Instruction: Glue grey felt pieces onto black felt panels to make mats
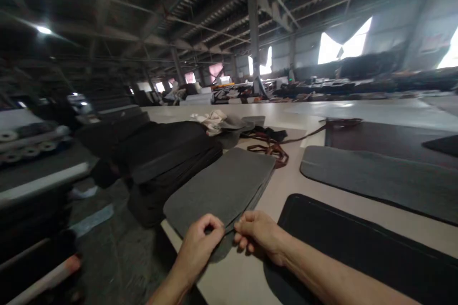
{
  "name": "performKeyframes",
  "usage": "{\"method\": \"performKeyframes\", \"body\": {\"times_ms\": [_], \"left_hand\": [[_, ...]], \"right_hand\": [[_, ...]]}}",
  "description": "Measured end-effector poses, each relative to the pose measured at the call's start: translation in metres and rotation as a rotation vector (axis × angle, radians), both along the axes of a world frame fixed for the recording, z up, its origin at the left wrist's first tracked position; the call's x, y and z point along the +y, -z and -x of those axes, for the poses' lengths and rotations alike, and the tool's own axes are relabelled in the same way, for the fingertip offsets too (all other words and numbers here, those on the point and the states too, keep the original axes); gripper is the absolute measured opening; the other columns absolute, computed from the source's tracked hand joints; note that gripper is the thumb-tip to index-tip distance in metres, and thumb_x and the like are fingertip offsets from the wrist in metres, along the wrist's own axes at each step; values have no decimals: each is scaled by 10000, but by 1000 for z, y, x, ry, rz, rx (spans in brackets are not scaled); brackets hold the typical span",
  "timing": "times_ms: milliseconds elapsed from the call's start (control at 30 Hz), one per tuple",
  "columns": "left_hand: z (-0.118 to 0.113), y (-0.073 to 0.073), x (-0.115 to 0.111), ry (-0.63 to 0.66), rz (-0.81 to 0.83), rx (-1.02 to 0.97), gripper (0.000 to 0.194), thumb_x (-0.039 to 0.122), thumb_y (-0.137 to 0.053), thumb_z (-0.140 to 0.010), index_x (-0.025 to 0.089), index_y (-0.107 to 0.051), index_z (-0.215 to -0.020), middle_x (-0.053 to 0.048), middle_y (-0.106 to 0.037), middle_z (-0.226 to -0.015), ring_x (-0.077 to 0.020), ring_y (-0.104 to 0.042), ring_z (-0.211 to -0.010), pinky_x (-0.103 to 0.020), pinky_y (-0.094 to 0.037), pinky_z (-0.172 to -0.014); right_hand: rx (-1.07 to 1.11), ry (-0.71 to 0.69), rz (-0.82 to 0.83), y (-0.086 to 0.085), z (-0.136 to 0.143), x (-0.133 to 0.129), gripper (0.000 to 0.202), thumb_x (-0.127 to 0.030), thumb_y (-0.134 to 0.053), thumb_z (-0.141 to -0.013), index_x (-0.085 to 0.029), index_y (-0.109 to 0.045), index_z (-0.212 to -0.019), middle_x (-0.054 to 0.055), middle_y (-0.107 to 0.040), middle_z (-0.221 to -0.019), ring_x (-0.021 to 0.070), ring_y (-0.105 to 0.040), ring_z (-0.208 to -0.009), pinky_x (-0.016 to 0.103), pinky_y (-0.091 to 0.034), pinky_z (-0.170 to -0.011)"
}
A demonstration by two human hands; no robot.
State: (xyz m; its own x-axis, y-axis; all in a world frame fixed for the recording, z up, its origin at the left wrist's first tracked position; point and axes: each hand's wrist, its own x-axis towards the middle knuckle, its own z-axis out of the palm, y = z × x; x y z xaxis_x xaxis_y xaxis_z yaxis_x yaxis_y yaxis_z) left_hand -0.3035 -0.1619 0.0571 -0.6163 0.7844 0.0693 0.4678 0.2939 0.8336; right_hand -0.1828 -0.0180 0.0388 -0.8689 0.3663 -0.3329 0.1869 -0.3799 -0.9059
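Note:
A stack of grey fabric panels (225,183) with rounded corners lies on the table near its left edge. My left hand (202,238) pinches the near edge of the top panel between thumb and forefinger. Just to the right, my right hand (255,231) is closed at the same edge, fingertips pressed together on the layers. The fingertips hide how many layers are held. Under my right forearm lies a black panel (343,238) with rounded corners. Beyond the stack sits a tangle of brown strips (274,150).
Dark folded fabric (171,147) is piled left of the stack. A long grey panel (375,178) and a dark brown sheet (379,136) lie at the right. Crumpled pale cloth (214,121) rests farther back. The table (236,281) ends at the left above the floor, where rolls (28,152) are stored.

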Motion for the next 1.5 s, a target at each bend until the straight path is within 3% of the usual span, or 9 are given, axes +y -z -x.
{"method": "performKeyframes", "body": {"times_ms": [367,667,767,900,1033,1200,1300,1400,1500], "left_hand": [[-10,-4,10,-47,13,54,195,385,-516,-732,213,-605,-713,-33,-668,-821,-238,-601,-882,-347,-408,-852],[-12,-7,13,-139,-27,40,198,409,-496,-714,220,-532,-668,9,-572,-657,-185,-546,-663,-293,-396,-634],[-4,-9,13,-187,-82,63,206,424,-498,-725,227,-500,-665,33,-515,-610,-163,-510,-596,-271,-370,-568],[22,-19,20,-338,-204,168,180,410,-507,-736,231,-511,-713,28,-536,-653,-172,-537,-645,-280,-402,-624],[47,-31,30,-494,-324,261,180,409,-511,-765,230,-529,-762,-2,-588,-730,-198,-578,-720,-305,-435,-695],[48,-35,26,-439,-389,335,218,447,-556,-815,230,-570,-797,-4,-617,-766,-198,-603,-758,-300,-457,-738],[43,-32,19,-407,-403,380,244,465,-553,-853,227,-603,-831,-17,-645,-816,-207,-617,-805,-305,-465,-767],[39,-27,15,-384,-392,404,259,476,-548,-874,228,-617,-853,-25,-659,-837,-215,-628,-825,-313,-476,-776],[39,-23,13,-407,-421,379,290,506,-550,-860,225,-620,-865,-36,-663,-852,-226,-633,-836,-327,-489,-787]], "right_hand": [[-92,14,14,-10,-9,-1,197,-78,-491,-952,-147,-500,-768,8,-628,-651,61,-522,-434,134,-327,-354],[-194,12,-31,-10,-3,4,126,-77,-465,-786,-158,-501,-696,34,-620,-617,108,-546,-404,151,-296,-279],[-248,-26,-65,-5,-1,4,100,-93,-487,-721,-150,-530,-651,51,-612,-582,128,-547,-385,163,-312,-266],[-305,-86,-138,-1,1,4,166,-115,-512,-707,-155,-533,-548,81,-619,-552,150,-564,-380,176,-344,-260],[-339,-174,-254,-17,-2,12,302,-108,-558,-760,-143,-542,-460,102,-588,-472,140,-495,-296,181,-287,-246],[-140,39,-396,-64,-4,37,284,-145,-654,-871,-161,-533,-615,-20,-529,-440,64,-437,-319,135,-194,-302],[-27,143,-295,-79,10,55,185,-158,-521,-967,-168,-543,-784,13,-656,-677,97,-586,-493,142,-353,-372],[17,214,-156,-75,31,74,124,-57,-493,-942,-141,-558,-878,29,-653,-794,124,-658,-664,208,-548,-578],[41,298,-96,-57,47,98,57,-80,-569,-958,-127,-596,-975,8,-622,-830,112,-621,-676,229,-562,-621]]}}
